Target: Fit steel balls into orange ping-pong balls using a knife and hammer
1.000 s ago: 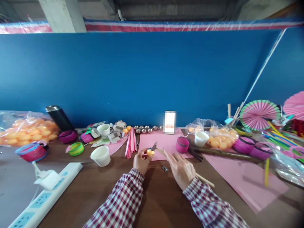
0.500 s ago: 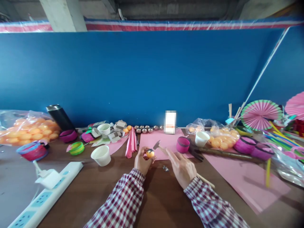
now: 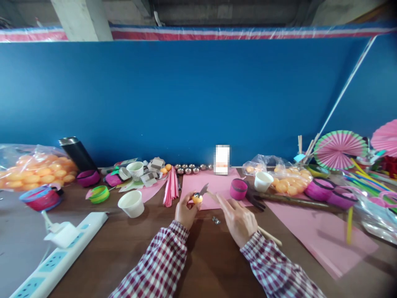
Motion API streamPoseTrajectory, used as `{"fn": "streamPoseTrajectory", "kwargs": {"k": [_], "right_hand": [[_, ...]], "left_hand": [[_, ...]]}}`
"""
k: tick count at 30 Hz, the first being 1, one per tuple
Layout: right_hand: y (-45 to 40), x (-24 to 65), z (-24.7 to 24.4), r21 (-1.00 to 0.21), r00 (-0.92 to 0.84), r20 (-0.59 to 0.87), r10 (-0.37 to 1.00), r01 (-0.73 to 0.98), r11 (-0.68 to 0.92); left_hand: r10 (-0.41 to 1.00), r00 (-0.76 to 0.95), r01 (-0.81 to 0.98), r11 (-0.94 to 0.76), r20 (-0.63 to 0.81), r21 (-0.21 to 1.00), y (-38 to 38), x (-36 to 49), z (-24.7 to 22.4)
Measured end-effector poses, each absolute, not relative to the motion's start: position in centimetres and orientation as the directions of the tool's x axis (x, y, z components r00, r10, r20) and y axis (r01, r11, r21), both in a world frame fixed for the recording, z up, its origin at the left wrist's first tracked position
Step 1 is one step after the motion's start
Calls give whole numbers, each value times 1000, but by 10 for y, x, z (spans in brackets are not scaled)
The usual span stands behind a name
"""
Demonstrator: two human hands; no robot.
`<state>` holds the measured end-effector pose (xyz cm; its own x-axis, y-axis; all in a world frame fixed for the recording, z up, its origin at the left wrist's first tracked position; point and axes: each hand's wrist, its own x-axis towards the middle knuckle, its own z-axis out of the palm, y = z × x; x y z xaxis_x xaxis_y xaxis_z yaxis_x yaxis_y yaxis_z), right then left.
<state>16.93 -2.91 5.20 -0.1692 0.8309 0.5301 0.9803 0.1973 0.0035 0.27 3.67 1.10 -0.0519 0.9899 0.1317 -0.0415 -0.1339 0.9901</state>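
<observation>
Between the fingers of my left hand (image 3: 186, 210) is an orange ping-pong ball (image 3: 197, 200), its top covered in a shiny silver layer. My right hand (image 3: 238, 219) grips a long pale wooden stick (image 3: 269, 236) that passes under the palm. Beyond those fingers, by the stick's front end, a dark grey flat piece (image 3: 204, 189) touches or nearly touches the ball's silver part; how it is joined to the stick I cannot tell. Small shiny silver bits (image 3: 216, 220) lie on the table between my hands.
Silver balls (image 3: 187, 169) line the wall behind a pink sheet (image 3: 198, 180). White cups (image 3: 131, 205), a magenta ring-shaped roll (image 3: 238, 189) and a brown stick (image 3: 297, 200) lie around. Bags of orange balls (image 3: 40, 169) stand on both sides; a power strip (image 3: 58, 256) lies left.
The dark grey piece has tilted and come closer to the ball's silver top. The ball has shifted very slightly right; both hands stay almost in place.
</observation>
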Motion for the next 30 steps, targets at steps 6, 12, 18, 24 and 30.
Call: {"fn": "streamPoseTrajectory", "kwargs": {"k": [6,12,18,24,30], "right_hand": [[-31,168,53,36,-188,516,836,979,199],[-32,166,54,16,-171,530,831,981,192],[-32,166,54,29,-186,544,818,979,204],[-28,169,51,37,-223,511,830,971,238],[-19,183,48,-13,-91,509,856,993,113]], "left_hand": [[987,-75,69,-137,142,988,36,2,10],[975,-81,201,-187,207,962,38,-1,7],[974,-102,180,-183,203,967,38,-1,7],[976,-120,136,-163,179,977,37,0,7],[982,-100,76,-151,158,986,35,-1,15]]}}
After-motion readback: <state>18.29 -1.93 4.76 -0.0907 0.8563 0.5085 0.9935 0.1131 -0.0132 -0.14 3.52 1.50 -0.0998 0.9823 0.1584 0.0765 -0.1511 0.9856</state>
